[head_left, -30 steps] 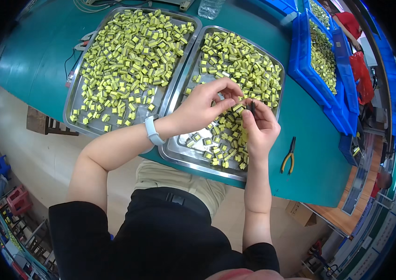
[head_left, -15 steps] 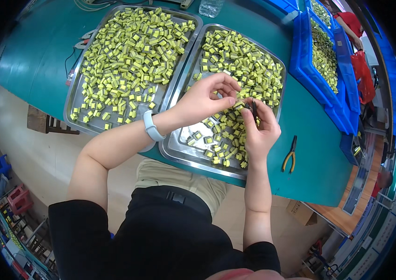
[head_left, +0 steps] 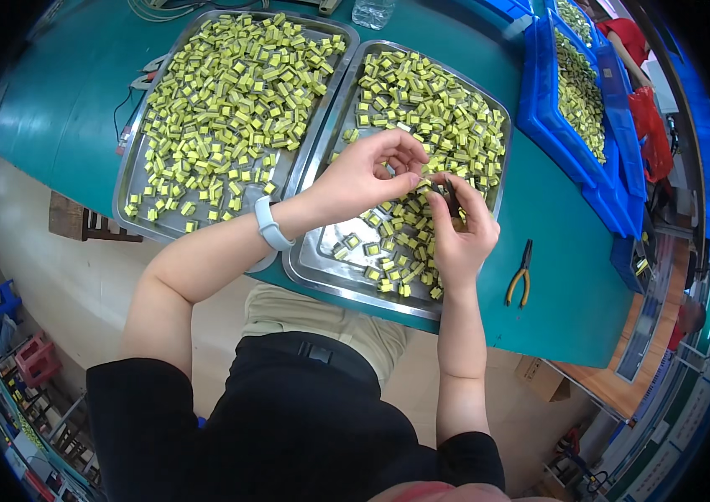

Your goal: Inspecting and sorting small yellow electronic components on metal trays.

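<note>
My left hand [head_left: 376, 174] is closed in a pinch, thumb against fingertips, on a small yellow-taped transformer [head_left: 424, 184] that my fingers largely cover. Close beside it, my right hand [head_left: 465, 238] is closed round a slim dark hand tool [head_left: 451, 201], perhaps tweezers; its kind is mostly hidden. The tool's tip meets the transformer between my fingertips. Both hands hover over the right metal tray [head_left: 347, 284], where many similar yellow transformers [head_left: 430, 100] lie loose. A second metal tray [head_left: 133, 219], full of the same parts, stands to its left.
Pliers with yellow handles [head_left: 519, 284] lie right of the trays on the green table [head_left: 568, 326]. Blue bins [head_left: 539, 109] holding more parts stand at the far right. Another tool and thin wires [head_left: 144, 79] lie beyond the left tray. A clear bottle [head_left: 373, 12] stands at the back.
The dark tool in my right hand has tilted slightly, and the right fingers have shifted a little left and up. My left hand keeps its pinch almost in place.
</note>
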The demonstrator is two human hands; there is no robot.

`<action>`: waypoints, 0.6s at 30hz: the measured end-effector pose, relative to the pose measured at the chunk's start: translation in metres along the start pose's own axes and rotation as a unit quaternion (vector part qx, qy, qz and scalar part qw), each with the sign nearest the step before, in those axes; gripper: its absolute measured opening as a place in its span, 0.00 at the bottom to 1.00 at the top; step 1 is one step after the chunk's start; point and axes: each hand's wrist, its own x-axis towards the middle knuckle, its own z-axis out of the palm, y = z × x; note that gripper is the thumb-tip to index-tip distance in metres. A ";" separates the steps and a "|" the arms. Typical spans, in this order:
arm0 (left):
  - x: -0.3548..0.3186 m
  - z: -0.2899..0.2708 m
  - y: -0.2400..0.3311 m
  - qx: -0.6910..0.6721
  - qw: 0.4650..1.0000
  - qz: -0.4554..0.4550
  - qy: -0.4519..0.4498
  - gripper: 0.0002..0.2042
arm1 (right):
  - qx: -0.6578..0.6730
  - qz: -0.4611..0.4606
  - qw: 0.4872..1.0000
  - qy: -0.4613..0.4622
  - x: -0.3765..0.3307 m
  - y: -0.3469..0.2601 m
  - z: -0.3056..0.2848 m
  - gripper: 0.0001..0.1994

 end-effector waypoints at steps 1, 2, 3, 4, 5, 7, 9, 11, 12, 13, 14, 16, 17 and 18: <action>0.000 0.000 0.000 0.000 1.000 0.000 0.000 0.12 | -0.011 0.003 1.000 -0.005 0.000 0.000 0.000 0.11; -0.001 0.001 0.000 -0.007 1.000 0.001 -0.001 0.12 | -0.011 0.004 1.000 -0.005 -0.001 0.000 0.000 0.11; -0.001 0.002 -0.001 -0.015 1.000 0.001 -0.002 0.12 | -0.010 -0.001 1.000 -0.005 -0.002 0.001 0.000 0.11; -0.002 0.002 -0.001 -0.015 1.000 0.001 -0.002 0.12 | -0.009 -0.007 1.000 -0.005 -0.001 0.002 0.001 0.11; -0.002 0.002 -0.002 -0.013 1.000 0.002 0.000 0.12 | -0.009 -0.007 1.000 -0.005 -0.002 0.002 0.001 0.11; -0.003 0.002 -0.005 -0.012 1.000 0.003 0.002 0.12 | -0.005 0.005 1.000 -0.018 -0.002 0.003 0.002 0.11; -0.002 0.003 -0.009 -0.018 1.000 0.002 0.004 0.12 | 0.010 0.023 0.999 -0.019 -0.003 0.003 0.003 0.12; -0.003 0.005 -0.007 -0.018 1.000 -0.002 0.007 0.11 | 0.026 0.037 0.999 -0.019 -0.004 0.003 0.003 0.12; -0.003 0.006 -0.007 -0.020 1.000 -0.009 0.010 0.11 | 0.061 0.068 0.996 -0.011 -0.005 0.003 0.003 0.13; -0.002 0.006 -0.008 -0.020 1.000 -0.009 0.010 0.11 | 0.096 0.101 0.990 -0.005 -0.005 0.004 0.003 0.14; -0.002 0.006 -0.009 -0.020 1.000 -0.011 0.014 0.11 | 0.095 0.102 0.990 -0.005 -0.004 0.004 0.004 0.14; -0.001 0.007 -0.010 -0.020 1.000 -0.012 0.018 0.11 | 0.114 0.117 0.986 0.013 -0.004 0.004 0.005 0.14; -0.001 0.007 -0.010 -0.019 1.000 -0.009 0.020 0.11 | 0.115 0.117 0.986 0.013 -0.004 0.003 0.006 0.14; -0.001 0.006 -0.010 -0.019 1.000 -0.005 0.021 0.11 | 0.113 0.114 0.987 0.013 -0.003 0.003 0.006 0.14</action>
